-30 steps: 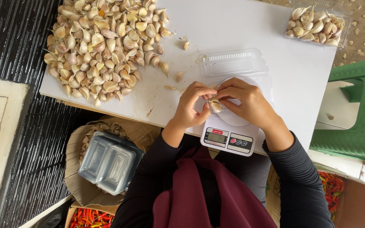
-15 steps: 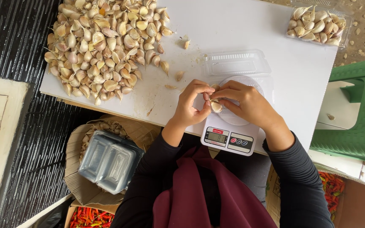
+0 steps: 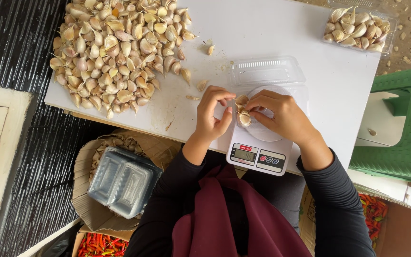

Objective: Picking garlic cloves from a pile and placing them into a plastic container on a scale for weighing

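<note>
Together, our left hand [image 3: 213, 116] and right hand [image 3: 281, 115] pinch a few pale papery garlic cloves [image 3: 242, 114], fingers closed on them, just above the small white digital kitchen scale [image 3: 258, 154]. A clear plastic clamshell container [image 3: 266, 71] lies open on the scale, on the white table [image 3: 272, 33], with the big heap of loose garlic cloves [image 3: 117, 52] off to the left.

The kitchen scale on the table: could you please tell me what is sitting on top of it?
A clear plastic container rests on the scale, lid open. Both hands, left hand and right hand, hold garlic cloves over it. The hands cover whatever lies inside.
</note>
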